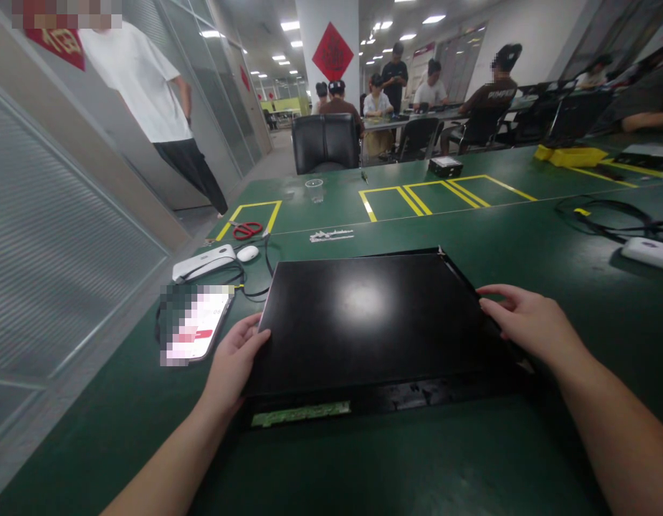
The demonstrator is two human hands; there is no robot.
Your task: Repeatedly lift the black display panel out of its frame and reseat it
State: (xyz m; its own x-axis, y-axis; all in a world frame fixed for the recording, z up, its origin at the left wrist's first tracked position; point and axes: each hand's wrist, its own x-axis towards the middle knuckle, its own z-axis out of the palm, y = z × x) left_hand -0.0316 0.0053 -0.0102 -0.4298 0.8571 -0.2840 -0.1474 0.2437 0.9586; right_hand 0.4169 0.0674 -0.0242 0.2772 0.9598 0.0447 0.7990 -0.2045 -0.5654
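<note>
Grasping black panel [353, 351] btwn L hand [235, 358] & R hand [532, 322], inboard of L edge of surface [130, 408], apparently positioning it, prob. needing even two-handed support next.

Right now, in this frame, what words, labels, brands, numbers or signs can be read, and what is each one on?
"PUMPK", last letters unclear: back of a seated person's brown shirt.
"福", apparently, at an angle: red sign at upper left.
Too blurred: characters on the red diamond sign on the pillar.
Pixelated or too small: phone screen.
No readable text: black panel.
</note>
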